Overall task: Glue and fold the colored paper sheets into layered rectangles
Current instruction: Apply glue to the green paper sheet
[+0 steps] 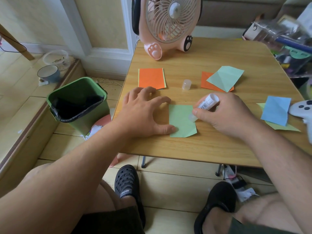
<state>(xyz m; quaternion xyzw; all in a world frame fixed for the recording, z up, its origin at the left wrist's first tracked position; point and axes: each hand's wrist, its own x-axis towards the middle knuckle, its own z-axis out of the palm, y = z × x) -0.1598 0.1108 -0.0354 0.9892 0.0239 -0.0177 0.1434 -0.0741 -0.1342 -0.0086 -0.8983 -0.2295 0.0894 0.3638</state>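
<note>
Wood-grain folding table (pixel 211 142), light tan top, metal legs beneath.

Green paper sheet (pixel 181 122): flat near the table's front edge, lower right corner turned in. Left hand (pixel 143 114) spread beside it, fingers straight and splayed, thumb tip pressing the sheet's lower left edge. Right hand (pixel 224 115) grips a white glue stick (pixel 205 104), fingers curled round the barrel; the stick is tilted, its translucent glue tip down on the sheet's right edge.

Glue stick cap (pixel 186 84): translucent, standing upright on the table, apart from the stick, between the two orange groups.

Orange rectangle (pixel 151 78): lying on a pale yellow-green sheet that shows as thin strips at its left and right edges; just behind the left hand's fingertips.

Mint sheet (pixel 225 77): creased, lying askew over an orange sheet (pixel 206 81), back right.

Blue sheet (pixel 276 109): creased, on top of a yellow-green sheet (pixel 283 127), far right.

White game controller (pixel 302 108): at the right table edge, touching the blue sheet.

Pink desk fan (pixel 170 22): paw-shaped feet, at the table's back edge.

Green waste bin (pixel 77 105): black liner, on the floor left of the table.

Black slippers (pixel 126 181): on the person's feet, under the table's front.
</note>
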